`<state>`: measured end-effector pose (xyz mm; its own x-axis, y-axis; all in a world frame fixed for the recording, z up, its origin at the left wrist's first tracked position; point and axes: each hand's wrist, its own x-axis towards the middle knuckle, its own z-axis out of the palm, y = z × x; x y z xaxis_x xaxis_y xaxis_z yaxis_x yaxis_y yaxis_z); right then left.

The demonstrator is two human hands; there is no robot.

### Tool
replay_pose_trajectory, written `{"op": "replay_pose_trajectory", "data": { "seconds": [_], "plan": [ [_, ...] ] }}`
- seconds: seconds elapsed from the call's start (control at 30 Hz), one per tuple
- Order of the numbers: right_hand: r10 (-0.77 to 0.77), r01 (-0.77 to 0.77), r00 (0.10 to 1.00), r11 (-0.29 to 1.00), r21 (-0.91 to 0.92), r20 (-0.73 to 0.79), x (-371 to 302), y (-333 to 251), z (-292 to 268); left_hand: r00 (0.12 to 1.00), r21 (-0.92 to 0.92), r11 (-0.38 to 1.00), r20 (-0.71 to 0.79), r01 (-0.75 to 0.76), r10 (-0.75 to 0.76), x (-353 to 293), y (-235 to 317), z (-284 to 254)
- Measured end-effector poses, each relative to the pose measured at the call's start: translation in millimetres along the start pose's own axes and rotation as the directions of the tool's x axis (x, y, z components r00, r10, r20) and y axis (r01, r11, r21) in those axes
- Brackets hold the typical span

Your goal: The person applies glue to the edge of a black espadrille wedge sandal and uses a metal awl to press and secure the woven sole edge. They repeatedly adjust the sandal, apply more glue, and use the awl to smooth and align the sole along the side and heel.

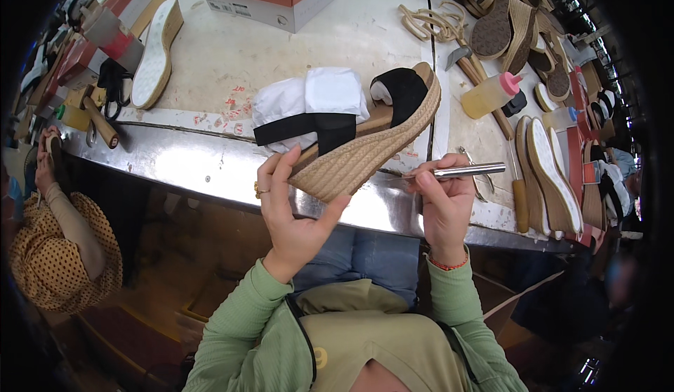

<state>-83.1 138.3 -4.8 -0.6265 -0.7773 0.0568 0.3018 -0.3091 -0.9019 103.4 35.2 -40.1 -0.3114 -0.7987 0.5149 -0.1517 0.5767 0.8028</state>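
A wedge sandal (pixel 375 141) with a woven rope-covered sole and black straps rests on its side near the table's front edge. White wrapping stuffs the ankle strap and the toe strap. My left hand (pixel 298 220) grips the sandal's heel, fingers on the upper side and thumb against the woven wedge. In my right hand (pixel 447 199) is a slim tool with a shiny silver handle (pixel 470 170). Its thin tip points left toward the sandal's sole, apart from it; the exact kind of tip is too small to tell.
A red and grey shoebox (pixel 281 2) stands at the back. To the right are a hammer (pixel 477 72), a pink-capped bottle (pixel 489 96), scissors (pixel 483 181), a yellow-handled awl (pixel 519 202) and wedge soles (pixel 544 174). At left lie another sole (pixel 156 55) and a wooden-handled tool (pixel 102 122); a co-worker (pixel 67 244) sits beyond.
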Motion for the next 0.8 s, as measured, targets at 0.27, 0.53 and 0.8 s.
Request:
{"op": "replay_pose_trajectory", "data": {
  "seconds": [0.27, 0.53, 0.8],
  "plan": [
    [-0.029, 0.034, 0.993, 0.999, -0.042, 0.111, 4.4, 1.9, 15.5, 0.997, -0.156, 0.985, -0.02, 0.076, -0.08, 7.7, -4.6, -10.7],
    [-0.09, 0.103, 0.961, 0.994, -0.039, 0.26, 3.6, 26.4, 51.3, 0.985, -0.338, 0.927, 0.008, 0.163, -0.171, 6.9, -9.6, -15.5],
    [-0.139, 0.176, 0.944, 0.979, -0.102, 0.3, 2.4, 34.7, 51.5, 0.986, -0.43, 0.888, 0.045, 0.163, -0.159, 7.8, -11.4, -16.4]
  ]
}}
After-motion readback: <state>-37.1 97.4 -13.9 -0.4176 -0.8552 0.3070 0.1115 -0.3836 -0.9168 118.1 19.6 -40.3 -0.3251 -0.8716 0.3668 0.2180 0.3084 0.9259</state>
